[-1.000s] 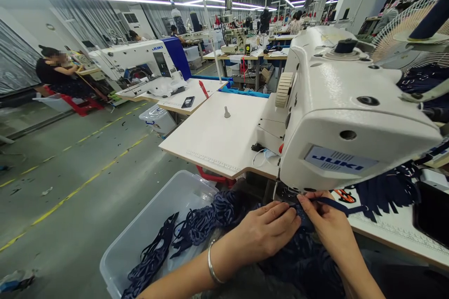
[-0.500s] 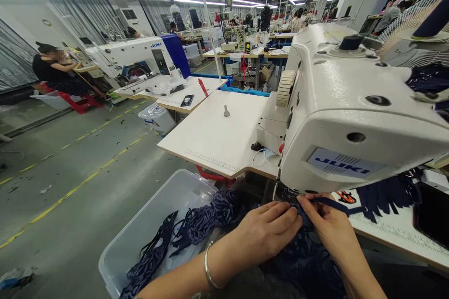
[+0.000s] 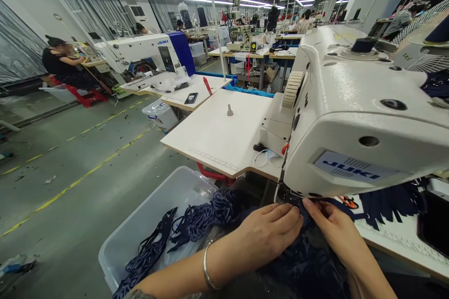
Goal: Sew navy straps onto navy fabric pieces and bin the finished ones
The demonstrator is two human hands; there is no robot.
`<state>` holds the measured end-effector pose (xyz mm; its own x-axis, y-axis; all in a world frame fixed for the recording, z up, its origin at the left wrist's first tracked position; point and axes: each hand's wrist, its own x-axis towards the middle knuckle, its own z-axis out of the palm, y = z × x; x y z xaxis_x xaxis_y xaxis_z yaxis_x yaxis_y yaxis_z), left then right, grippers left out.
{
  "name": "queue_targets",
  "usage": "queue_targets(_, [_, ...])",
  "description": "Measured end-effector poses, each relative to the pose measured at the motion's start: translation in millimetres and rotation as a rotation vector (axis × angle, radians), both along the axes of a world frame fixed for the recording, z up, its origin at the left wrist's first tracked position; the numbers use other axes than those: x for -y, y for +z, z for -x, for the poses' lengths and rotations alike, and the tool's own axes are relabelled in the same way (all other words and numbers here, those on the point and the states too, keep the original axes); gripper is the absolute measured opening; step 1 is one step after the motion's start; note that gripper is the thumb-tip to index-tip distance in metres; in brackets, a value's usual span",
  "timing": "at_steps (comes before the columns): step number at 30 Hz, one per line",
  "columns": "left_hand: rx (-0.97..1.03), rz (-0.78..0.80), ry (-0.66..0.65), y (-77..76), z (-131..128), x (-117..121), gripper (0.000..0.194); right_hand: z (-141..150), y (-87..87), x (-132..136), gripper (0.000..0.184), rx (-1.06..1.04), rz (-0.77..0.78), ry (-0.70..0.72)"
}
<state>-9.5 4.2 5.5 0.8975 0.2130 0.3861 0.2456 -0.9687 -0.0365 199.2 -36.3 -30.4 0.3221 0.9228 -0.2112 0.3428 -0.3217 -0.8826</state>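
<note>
Below the head of a white sewing machine (image 3: 345, 140), my left hand (image 3: 270, 231) presses dark navy fabric (image 3: 305, 261) with its fingers bent together over the edge. My right hand (image 3: 333, 224) pinches a narrow navy strip (image 3: 338, 204) between thumb and forefinger, close to the needle area. That strip runs right, towards a bunch of navy strips (image 3: 389, 201) on the machine table. The bulk of the fabric hangs beneath both hands. Machine head and fingers hide the needle and presser foot.
A clear plastic bin (image 3: 140, 224) at lower left holds bundled navy strips (image 3: 196, 219). The white tabletop (image 3: 213, 135) carries a small grey piece (image 3: 229, 110). A black phone-like object (image 3: 435, 219) lies at right. Another sewing machine (image 3: 136, 56) and a seated person (image 3: 61, 63) are further left.
The view has shifted slightly, so most things appear a little further right. Both hands stay at the fabric under the machine head, with barely altered fingers.
</note>
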Motion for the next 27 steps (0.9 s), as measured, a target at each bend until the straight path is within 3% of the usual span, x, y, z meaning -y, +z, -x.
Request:
queue_targets(8, [-0.023,0.035,0.052,3.5,-3.6,5.3,0.036,-3.7,-2.1,-5.1,0.041,0.062,-0.071,0.002])
queue_targets(15, [-0.042,-0.153,0.162,-5.0,-11.8,18.4,0.037,-10.4,2.6,-25.1,0.022,0.232,-0.223,0.093])
queue_targets(21, [-0.032,-0.226,0.252,-13.9,-22.4,21.3,0.041,-14.8,-3.1,-37.9,0.028,0.258,-0.313,0.136])
queue_targets(27, [-0.021,-0.243,0.301,-15.1,-27.8,22.7,0.038,-13.5,-4.8,-44.5,0.027,0.318,-0.378,0.082])
